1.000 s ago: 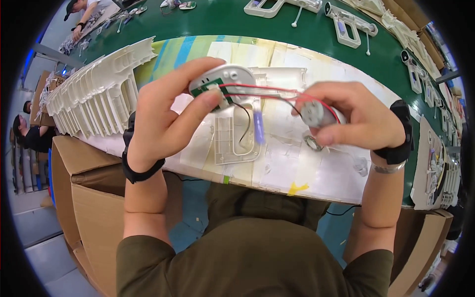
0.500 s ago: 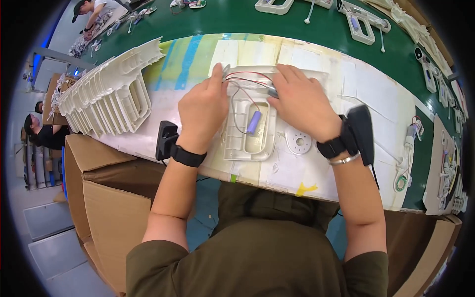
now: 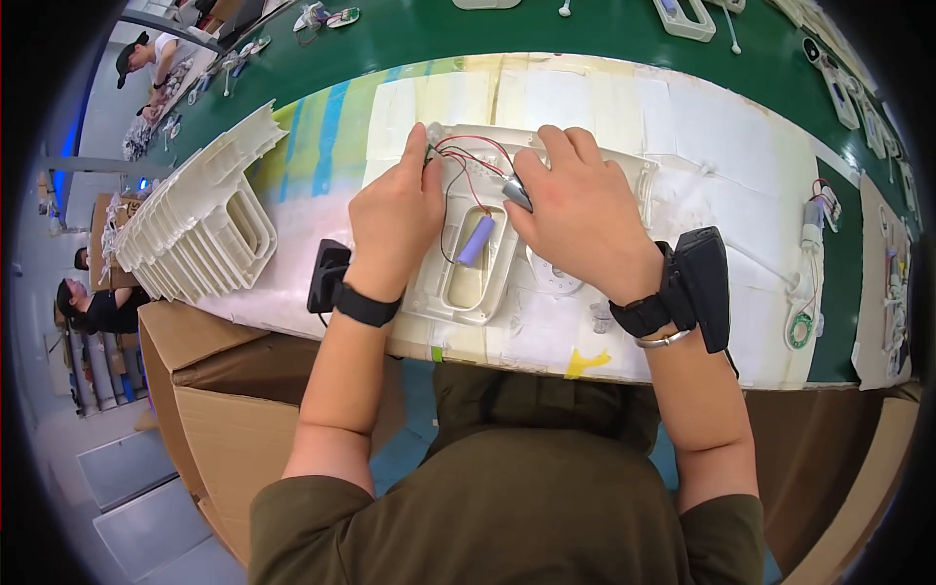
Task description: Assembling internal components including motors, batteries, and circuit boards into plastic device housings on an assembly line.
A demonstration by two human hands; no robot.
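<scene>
The housing is off-white plastic; the cell lying in it is violet-blue. Red and black wires cross its top, and the motor is grey metal. The mat is white paper, streaked with blue and yellow-green at the left and marked with a yellow scrap near the front edge — the surface beyond is dark green. The stacked shells are cream. Both wristbands are black — left, right. The boxes are brown cardboard, the sleeves olive.
</scene>
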